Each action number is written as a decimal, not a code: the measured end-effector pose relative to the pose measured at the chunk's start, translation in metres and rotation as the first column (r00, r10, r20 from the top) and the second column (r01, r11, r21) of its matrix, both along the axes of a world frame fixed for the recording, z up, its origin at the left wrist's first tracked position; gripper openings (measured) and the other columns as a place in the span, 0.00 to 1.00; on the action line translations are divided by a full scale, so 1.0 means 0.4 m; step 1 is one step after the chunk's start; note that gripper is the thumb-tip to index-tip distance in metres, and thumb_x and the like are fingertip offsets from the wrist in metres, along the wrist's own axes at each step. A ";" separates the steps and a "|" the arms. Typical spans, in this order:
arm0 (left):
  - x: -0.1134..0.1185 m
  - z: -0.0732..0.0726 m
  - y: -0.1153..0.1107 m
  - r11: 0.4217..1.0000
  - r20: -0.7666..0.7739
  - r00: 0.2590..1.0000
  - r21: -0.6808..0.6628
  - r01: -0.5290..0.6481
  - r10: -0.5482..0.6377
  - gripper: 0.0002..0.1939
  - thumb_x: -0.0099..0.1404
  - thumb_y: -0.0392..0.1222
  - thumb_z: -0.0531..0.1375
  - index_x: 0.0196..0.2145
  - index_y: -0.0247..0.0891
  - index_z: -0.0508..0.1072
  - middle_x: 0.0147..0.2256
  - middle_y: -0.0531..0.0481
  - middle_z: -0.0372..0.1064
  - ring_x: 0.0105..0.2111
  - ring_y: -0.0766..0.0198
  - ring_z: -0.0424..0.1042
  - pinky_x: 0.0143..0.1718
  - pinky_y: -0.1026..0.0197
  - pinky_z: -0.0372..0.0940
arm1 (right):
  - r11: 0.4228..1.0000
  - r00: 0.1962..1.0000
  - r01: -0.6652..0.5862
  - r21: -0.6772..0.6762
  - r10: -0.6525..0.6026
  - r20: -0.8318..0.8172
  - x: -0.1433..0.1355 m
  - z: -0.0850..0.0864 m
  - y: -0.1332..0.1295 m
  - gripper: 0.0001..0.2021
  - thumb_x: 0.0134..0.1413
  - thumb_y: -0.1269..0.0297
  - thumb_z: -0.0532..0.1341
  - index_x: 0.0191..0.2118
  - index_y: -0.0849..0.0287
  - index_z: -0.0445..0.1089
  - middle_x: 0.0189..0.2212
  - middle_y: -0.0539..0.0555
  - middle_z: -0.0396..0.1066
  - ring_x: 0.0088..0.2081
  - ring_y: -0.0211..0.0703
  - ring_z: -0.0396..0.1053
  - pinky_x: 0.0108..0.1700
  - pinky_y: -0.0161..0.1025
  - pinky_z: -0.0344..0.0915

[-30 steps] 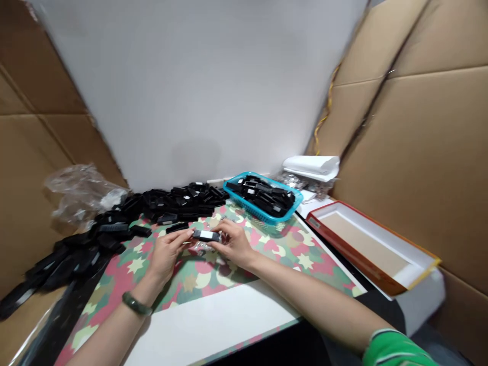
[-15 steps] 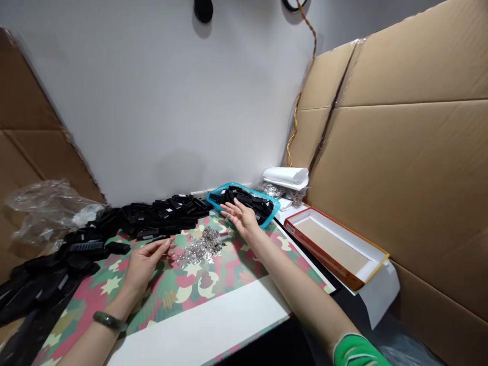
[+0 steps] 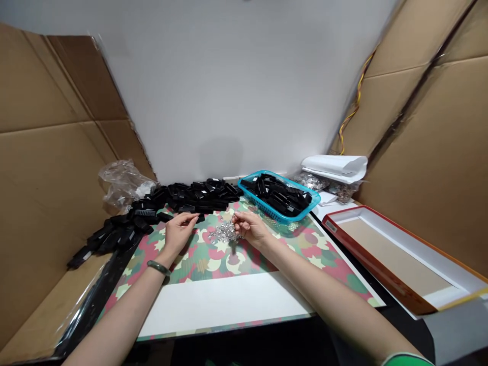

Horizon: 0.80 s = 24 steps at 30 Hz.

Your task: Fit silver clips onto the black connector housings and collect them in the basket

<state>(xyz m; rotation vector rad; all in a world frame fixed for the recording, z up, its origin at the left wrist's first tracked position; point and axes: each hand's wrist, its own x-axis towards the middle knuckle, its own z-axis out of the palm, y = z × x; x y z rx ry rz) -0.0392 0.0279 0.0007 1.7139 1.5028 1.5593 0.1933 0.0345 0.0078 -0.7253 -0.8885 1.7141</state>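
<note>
My left hand [image 3: 179,231], with a dark bangle [image 3: 158,268] at the wrist, pinches the end of a small black piece [image 3: 201,218]. Just right of it, small shiny metal parts [image 3: 223,232] lie in a loose pile on the camouflage-patterned sheet [image 3: 206,264]. My right hand [image 3: 249,227] is at the right edge of this pile, its fingers pinched together; what is between them is too small to name. Behind my hands, many black pieces [image 3: 190,195] are heaped along the wall.
A turquoise basket [image 3: 280,217] of black pieces stands behind my right hand. White rolled sheets [image 3: 335,166] rest on bags of metal parts [image 3: 312,181]. A red-edged box lid [image 3: 375,264] lies at right. Cardboard walls [image 3: 438,168] flank the table; clear plastic [image 3: 122,185] lies at left.
My right hand has come from beside the basket down to the metal pile, and its spread fingers have closed. The view has swung left, so the scene sits further right.
</note>
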 end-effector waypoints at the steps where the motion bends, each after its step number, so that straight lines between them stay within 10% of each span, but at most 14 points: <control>1: 0.003 -0.001 -0.002 1.000 0.004 1.000 -0.001 0.017 -0.017 0.11 0.55 0.48 0.66 0.31 0.39 0.82 0.36 0.43 0.79 0.36 0.55 0.75 0.36 0.59 0.69 | 1.000 1.000 -0.027 -0.008 0.027 -0.011 -0.002 0.000 -0.003 0.16 0.34 0.56 0.73 0.23 0.62 0.71 0.21 0.50 0.69 0.20 0.32 0.61 0.21 0.32 0.62; 8: 0.040 0.011 -0.034 0.993 -0.009 0.996 0.074 0.091 -0.090 0.08 0.58 0.46 0.66 0.33 0.41 0.83 0.35 0.44 0.79 0.37 0.57 0.75 0.42 0.57 0.68 | 0.990 0.988 -0.135 0.034 0.137 -0.075 -0.010 -0.003 -0.017 0.16 0.37 0.53 0.72 0.23 0.59 0.70 0.22 0.48 0.67 0.19 0.32 0.59 0.22 0.33 0.60; 12: 0.089 0.023 -0.075 0.969 0.158 0.956 0.003 0.249 -0.246 0.10 0.56 0.47 0.69 0.34 0.41 0.83 0.36 0.44 0.79 0.36 0.57 0.75 0.38 0.59 0.69 | 0.918 0.975 -0.077 0.388 -0.013 0.224 -0.020 -0.018 -0.040 0.12 0.51 0.53 0.67 0.32 0.57 0.78 0.22 0.48 0.65 0.21 0.35 0.58 0.23 0.35 0.57; 15: 0.114 0.030 -0.096 0.902 0.437 0.842 -0.138 0.409 -0.315 0.15 0.55 0.51 0.69 0.37 0.39 0.83 0.33 0.44 0.80 0.30 0.59 0.76 0.35 0.58 0.71 | 0.619 0.838 -0.090 0.780 -0.377 0.395 -0.018 -0.032 -0.054 0.11 0.60 0.58 0.62 0.41 0.53 0.80 0.23 0.49 0.63 0.24 0.37 0.59 0.27 0.35 0.57; 19: 0.114 0.043 -0.104 0.803 0.672 0.662 -0.166 0.572 -0.332 0.15 0.53 0.51 0.71 0.33 0.37 0.83 0.33 0.44 0.80 0.31 0.60 0.76 0.37 0.59 0.72 | 0.205 0.644 -0.262 0.943 -0.691 0.329 -0.008 -0.043 -0.056 0.14 0.65 0.66 0.56 0.52 0.52 0.75 0.23 0.48 0.60 0.24 0.36 0.55 0.27 0.34 0.54; 24: 0.099 0.048 -0.106 0.754 0.763 0.566 -0.163 0.636 -0.312 0.10 0.55 0.46 0.69 0.30 0.35 0.83 0.30 0.44 0.79 0.30 0.61 0.75 0.36 0.59 0.71 | -0.036 0.561 -0.354 0.935 -0.808 0.181 -0.004 -0.035 -0.058 0.17 0.65 0.71 0.55 0.56 0.54 0.70 0.23 0.48 0.63 0.24 0.35 0.58 0.27 0.33 0.55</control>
